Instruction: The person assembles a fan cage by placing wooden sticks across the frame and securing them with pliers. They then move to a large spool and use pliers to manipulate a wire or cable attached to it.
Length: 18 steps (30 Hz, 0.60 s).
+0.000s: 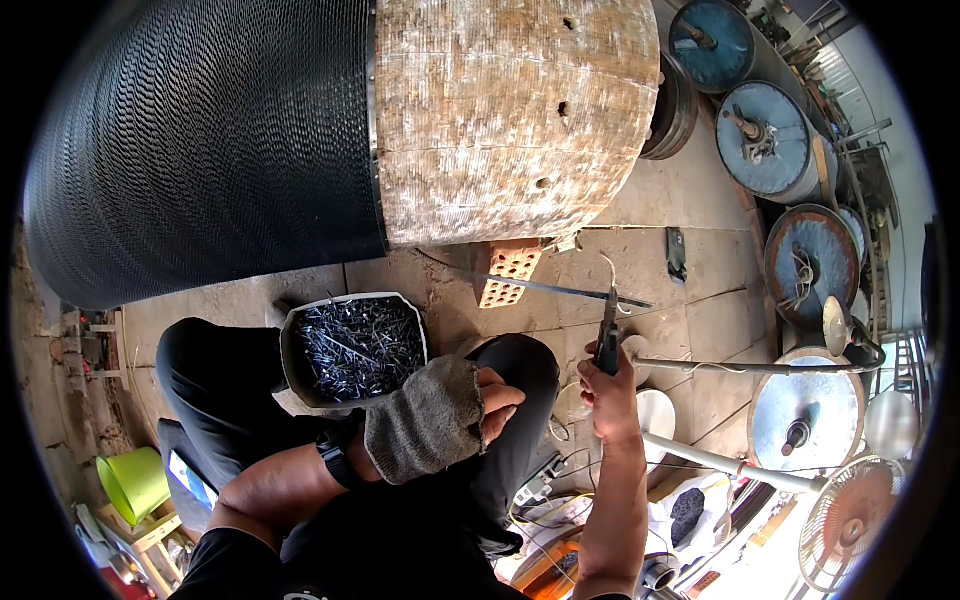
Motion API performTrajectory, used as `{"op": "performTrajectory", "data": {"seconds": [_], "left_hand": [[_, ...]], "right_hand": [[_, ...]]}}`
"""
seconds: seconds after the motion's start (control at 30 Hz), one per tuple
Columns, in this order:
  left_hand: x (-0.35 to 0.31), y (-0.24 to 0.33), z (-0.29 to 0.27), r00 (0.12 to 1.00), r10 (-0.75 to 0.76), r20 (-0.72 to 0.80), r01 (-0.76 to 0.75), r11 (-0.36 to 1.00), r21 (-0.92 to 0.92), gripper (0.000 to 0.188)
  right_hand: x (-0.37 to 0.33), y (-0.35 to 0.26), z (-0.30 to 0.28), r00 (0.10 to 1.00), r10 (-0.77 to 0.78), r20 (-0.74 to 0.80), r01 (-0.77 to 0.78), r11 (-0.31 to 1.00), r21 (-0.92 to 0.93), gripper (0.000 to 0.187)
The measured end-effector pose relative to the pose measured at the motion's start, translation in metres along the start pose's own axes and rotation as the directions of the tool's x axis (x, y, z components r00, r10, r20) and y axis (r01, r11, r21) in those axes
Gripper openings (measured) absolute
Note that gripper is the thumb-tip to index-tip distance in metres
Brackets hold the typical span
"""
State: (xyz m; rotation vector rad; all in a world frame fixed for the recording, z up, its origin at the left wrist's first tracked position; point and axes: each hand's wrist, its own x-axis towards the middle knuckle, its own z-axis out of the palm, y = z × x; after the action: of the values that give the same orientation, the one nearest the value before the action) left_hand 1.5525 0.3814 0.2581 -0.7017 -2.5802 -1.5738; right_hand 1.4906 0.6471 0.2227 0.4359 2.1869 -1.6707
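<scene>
My left hand (490, 405), in a grey knitted fingerless glove (425, 425), is above my thighs with its fingers curled closed; what they hold, if anything, is hidden. My right hand (608, 392) is closed round a slim hand tool (607, 340) with a dark handle and a narrow grey tip pointing away from me; its exact kind is unclear. A thin pale curled strip (608, 268) shows by the tip. On my lap, beside the gloved hand, sits a pale-rimmed tub (284, 350) full of loose dark nail-like pins (360, 345).
Ahead lies a large drum (520, 110), its left part wrapped in black ridged sheet (210, 150). A perforated brick (512, 270) and a long thin metal strip (570, 290) are beneath it. Blue-ended rollers (765, 135), a fan (850, 525) and cables line the right; a green bucket (135, 482) stands left.
</scene>
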Motion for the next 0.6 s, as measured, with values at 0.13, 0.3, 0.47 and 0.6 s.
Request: {"op": "performTrajectory", "data": {"seconds": [0.13,0.3,0.47,0.6], "left_hand": [[-0.004,0.0,0.001,1.0,-0.026,-0.018,0.025,0.999,-0.034,0.017],[-0.005,-0.007,0.004,1.0,0.002,-0.007,-0.002,0.998,-0.055,0.025],[-0.01,-0.005,0.005,0.993,0.064,-0.099,-0.065,0.998,-0.001,0.025],[-0.014,-0.004,0.001,1.0,-0.01,-0.017,0.008,0.993,-0.115,0.023]], "right_hand": [[0.001,0.002,0.0,0.997,0.072,0.024,-0.075,0.99,0.119,0.022],[0.001,0.006,-0.001,0.996,0.093,-0.006,-0.092,0.987,0.132,0.023],[-0.002,0.005,0.0,0.997,0.032,-0.065,-0.032,0.999,0.014,0.027],[-0.002,-0.001,0.004,0.996,-0.064,-0.054,0.061,0.997,-0.05,0.027]]}}
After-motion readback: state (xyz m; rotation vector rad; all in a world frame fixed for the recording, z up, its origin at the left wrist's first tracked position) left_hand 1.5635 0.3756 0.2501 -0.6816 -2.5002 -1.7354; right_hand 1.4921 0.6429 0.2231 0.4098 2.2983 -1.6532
